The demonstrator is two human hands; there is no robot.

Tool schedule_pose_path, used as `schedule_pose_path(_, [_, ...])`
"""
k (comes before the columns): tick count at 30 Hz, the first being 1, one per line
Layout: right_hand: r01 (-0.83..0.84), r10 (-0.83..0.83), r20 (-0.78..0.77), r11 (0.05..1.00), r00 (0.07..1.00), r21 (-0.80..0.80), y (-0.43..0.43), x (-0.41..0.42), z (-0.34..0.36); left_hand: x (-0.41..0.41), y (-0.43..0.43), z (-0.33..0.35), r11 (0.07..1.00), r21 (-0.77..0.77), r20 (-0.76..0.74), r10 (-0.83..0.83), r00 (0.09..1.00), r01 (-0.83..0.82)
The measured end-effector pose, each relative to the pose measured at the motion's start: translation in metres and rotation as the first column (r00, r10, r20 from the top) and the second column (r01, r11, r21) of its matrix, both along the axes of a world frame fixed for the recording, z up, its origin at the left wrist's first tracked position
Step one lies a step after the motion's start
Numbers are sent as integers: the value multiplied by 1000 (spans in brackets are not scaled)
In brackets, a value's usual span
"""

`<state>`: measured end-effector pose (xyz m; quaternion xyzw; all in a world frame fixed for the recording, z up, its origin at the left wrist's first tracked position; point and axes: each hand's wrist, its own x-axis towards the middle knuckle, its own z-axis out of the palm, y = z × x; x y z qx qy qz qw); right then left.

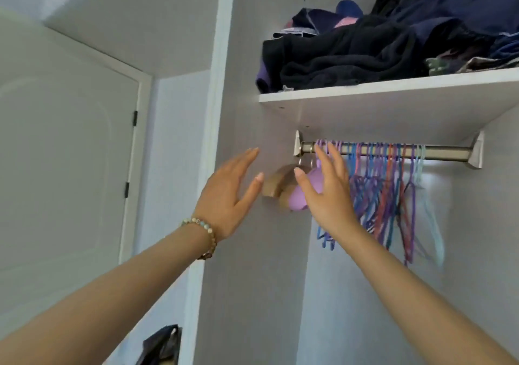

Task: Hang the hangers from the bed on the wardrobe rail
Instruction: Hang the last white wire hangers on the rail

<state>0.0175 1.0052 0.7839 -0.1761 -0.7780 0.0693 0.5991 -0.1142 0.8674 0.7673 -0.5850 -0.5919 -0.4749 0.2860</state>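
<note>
Right hand: raised, fingers straight and spread, holding nothing. The fingertips reach the height of the wardrobe rail, in front of the leftmost hooks. The thumb crosses in front of a purple padded hanger. Contact with either cannot be confirmed.

Left hand: raised beside the right, palm turned inward, fingers straight and slightly parted, holding nothing. It is clear of the hangers and stands in front of the wardrobe side panel. A beaded bracelet sits on the wrist.

Between the two hands, a wooden hanger hangs at the left end of the rail, just beside the purple padded one.

To the right of the right hand, a packed row of thin plastic hangers in purple, blue, orange and pale blue hangs from the rail; several are tilted and blurred. The right-hand stretch of the rail is bare metal.

The rail is fixed under a white shelf by a bracket at each end. A heap of dark clothes lies on the shelf.

A white door stands to the left of the wardrobe. A dark object, not identifiable, shows at the bottom edge.
</note>
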Motion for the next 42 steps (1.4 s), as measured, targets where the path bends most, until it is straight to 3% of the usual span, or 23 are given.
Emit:
schedule_pose_path(6, [-321,328,90,943,940,-88,-130,-116,-48,-91,-176,-51,899,-132,-5,421,907,-418])
schedule_pose_path(11, [-542,594,214,800,775,-259,-276,-209,-117,-148,-358,-128,644,-376,0,719,694,-666])
schedule_pose_path(19, [-633,841,423,536,338,-559,-501,-324,-284,-165,-615,-285,226,-674,109,972,207,-703])
schedule_pose_path(23, [-576,865,492,451,96,-682,-593,-354,-390,-148,-704,-390,118,-812,177,983,-49,-571])
schedule_pose_path(25, [-498,862,506,426,-30,-755,-632,-360,-450,-136,-736,-448,121,-866,240,952,-189,-486])
schedule_pose_path(30, [-242,842,453,394,-291,-887,-699,-357,-603,-98,-778,-593,266,-925,378,734,-565,-273])
schedule_pose_path(34, [-67,812,424,436,-401,-897,-726,-345,-703,-68,-790,-679,395,-883,417,413,-809,-254])
schedule_pose_path(38, [136,836,368,454,-406,-881,-747,-329,-780,-50,-795,-747,453,-828,418,107,-902,-330])
schedule_pose_path(42, [370,892,227,377,-390,-849,-763,-316,-835,-48,-791,-796,465,-774,449,-75,-891,-429])
